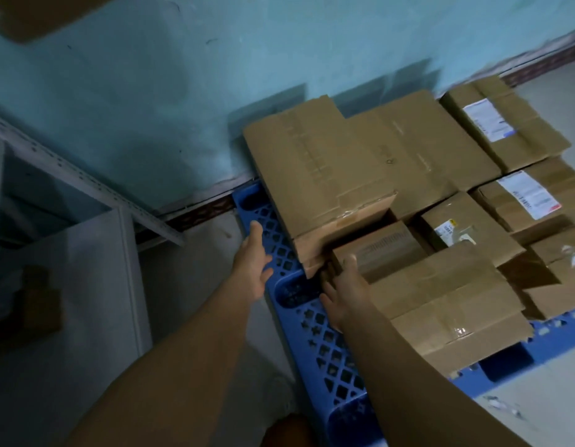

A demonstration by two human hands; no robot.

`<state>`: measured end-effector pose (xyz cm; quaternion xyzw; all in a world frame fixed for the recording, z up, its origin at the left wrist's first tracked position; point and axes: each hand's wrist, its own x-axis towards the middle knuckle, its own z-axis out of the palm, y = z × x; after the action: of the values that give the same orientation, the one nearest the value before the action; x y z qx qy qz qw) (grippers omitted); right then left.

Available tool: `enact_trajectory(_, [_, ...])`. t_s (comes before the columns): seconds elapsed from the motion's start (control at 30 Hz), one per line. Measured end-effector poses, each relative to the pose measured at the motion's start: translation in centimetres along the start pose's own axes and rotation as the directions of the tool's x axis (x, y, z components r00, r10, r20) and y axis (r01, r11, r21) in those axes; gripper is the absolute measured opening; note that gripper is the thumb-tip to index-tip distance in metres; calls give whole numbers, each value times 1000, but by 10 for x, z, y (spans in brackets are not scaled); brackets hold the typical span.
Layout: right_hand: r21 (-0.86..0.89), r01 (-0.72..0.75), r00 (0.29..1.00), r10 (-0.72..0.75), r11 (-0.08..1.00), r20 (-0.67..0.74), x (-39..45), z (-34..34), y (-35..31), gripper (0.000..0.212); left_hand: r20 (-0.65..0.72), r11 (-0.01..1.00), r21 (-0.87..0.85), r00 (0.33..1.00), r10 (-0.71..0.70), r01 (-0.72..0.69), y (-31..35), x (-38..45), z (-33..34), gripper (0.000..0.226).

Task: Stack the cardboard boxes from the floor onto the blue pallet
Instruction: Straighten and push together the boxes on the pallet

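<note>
In the head view, the right hand (345, 293) lies at about five o'clock from the middle of the frame, its grip spread wide with straight fingers pressed against the near left end of a small cardboard box (379, 253); the thumb rests on that box's top edge, and nothing is curled round it. This small box sits on the blue pallet (331, 346), wedged between a large flat box (315, 169) at its eleven o'clock and a long taped box (447, 304) at its four o'clock, touching both. The left hand (252, 269) hovers at about seven o'clock from the frame's middle, over the pallet's bare lattice just beside the large flat box's left edge; its grip is apart, fingers loosely extended, holding nothing, and whether it touches the pallet cannot be told. More boxes fill the pallet toward two and three o'clock, two of them bearing a white label (487, 121). The pallet stands against a turquoise wall (150, 108). At nine o'clock stands a grey metal shelf (86, 201), and pale floor (195, 279) shows between it and the pallet.
</note>
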<state>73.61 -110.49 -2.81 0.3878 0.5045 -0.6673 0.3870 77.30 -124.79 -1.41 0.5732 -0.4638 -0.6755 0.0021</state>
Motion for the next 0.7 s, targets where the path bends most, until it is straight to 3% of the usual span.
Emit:
enact_trajectory(0.2, [44, -40, 999, 38, 998, 34, 36, 8, 24, 70, -2, 998, 36, 999, -48, 49, -7, 48, -16, 77])
enact_trajectory(0.4, [224, -93, 995, 100, 970, -18, 91, 67, 30, 83, 129, 985, 163, 988, -84, 62, 28, 130, 6, 82])
enact_trajectory(0.5, [360, -100, 992, 121, 928, -36, 108, 97, 25, 64, 216, 976, 213, 972, -92, 45, 46, 164, 16, 83])
enact_trajectory(0.7, [517, -29, 983, 117, 856, -140, 144, 109, 25, 67, 365, 982, 188, 929, -65, -5, 54, 195, 34, 66])
